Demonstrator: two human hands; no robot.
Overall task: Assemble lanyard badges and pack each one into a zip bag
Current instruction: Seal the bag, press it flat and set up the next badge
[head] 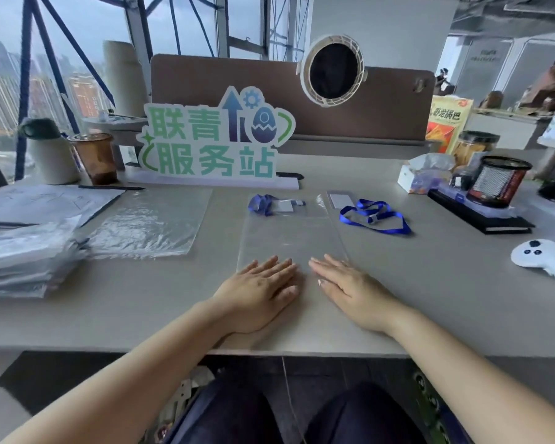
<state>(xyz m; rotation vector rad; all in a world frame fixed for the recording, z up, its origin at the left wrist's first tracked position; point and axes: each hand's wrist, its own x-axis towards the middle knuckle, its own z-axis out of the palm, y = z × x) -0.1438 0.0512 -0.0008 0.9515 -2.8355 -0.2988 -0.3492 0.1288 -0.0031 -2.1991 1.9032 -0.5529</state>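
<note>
We judge that the step in hand is to flatten the clear bag (293, 238) and push the air out of it, so that it can be closed neatly. The bag lies lengthwise on the worktop (430, 299), from the near edge away from us. A crumpled blue lanyard (263, 205) with its white badge (284, 206) sits at the far end and seems to be inside the bag, although the clear film makes this hard to confirm. We cannot tell at which end the zip is.

To do this well, we should slide both palms with even, light pressure toward the open end, so that the air goes out and does not collect around the lanyard. The film is thin and slippery, so one hand should hold it in place while the other one strokes. We should stop before the lump of the lanyard, because pressing on it could bend the badge.

The left hand (263, 290) and the right hand (350, 290) lie palm down, side by side on the near half of the bag, close but not touching. The fingers (269, 265) of both hands are straight and together, they point away from us and grip nothing. Both forearms come in over the near edge of the worktop.

A second lanyard (375, 216) and a holder (342, 200) wait just to the right of the bag.
</note>
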